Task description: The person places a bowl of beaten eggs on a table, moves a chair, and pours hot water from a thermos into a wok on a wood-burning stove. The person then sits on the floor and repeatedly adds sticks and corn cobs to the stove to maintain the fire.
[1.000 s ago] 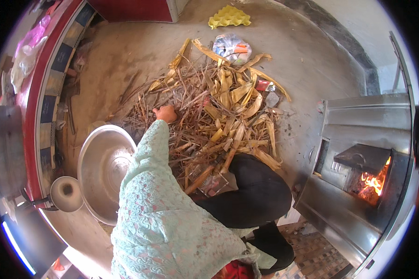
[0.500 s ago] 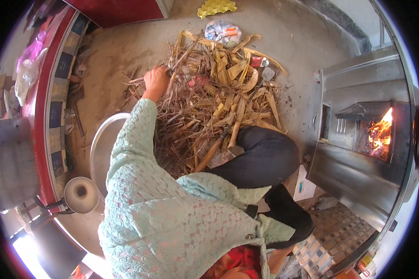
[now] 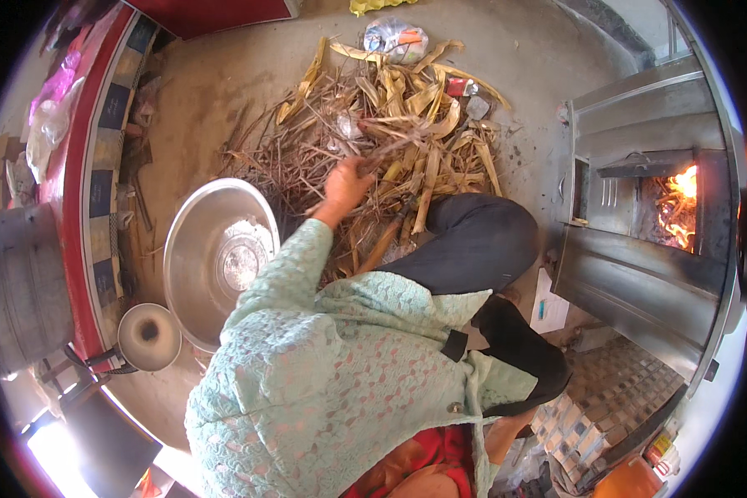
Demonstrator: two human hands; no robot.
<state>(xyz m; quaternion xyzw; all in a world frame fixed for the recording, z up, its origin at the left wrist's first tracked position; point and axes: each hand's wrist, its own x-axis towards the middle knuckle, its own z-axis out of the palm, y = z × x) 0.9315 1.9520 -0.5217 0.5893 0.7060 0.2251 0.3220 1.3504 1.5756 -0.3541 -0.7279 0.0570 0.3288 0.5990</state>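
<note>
My left hand (image 3: 346, 189), coming out of a mint-green lacy sleeve (image 3: 286, 274), is closed around some thin dry twigs (image 3: 394, 139). They stick out past the fingers to the upper right and are slightly blurred. Beneath and around the hand spreads a heap of brushwood (image 3: 286, 166), mixed with pale dry corn husks and leaves (image 3: 430, 178). A thicker stick (image 3: 380, 246) lies by my dark-trousered knee (image 3: 481, 241). My right hand does not show.
A wide metal basin (image 3: 187, 266) stands left of the arm, beside a smaller round bowl (image 3: 149, 336). At right, a metal stove (image 3: 639, 303) has its firebox open with flames (image 3: 681, 203) inside. Beyond the heap lies a plastic bag (image 3: 395, 40). A red-edged counter (image 3: 75, 249) runs along the left.
My left hand has moved right and nearer to me, from the heap's left edge toward its middle, with twigs in it. More of the basin now shows. The whole view has shifted slightly.
</note>
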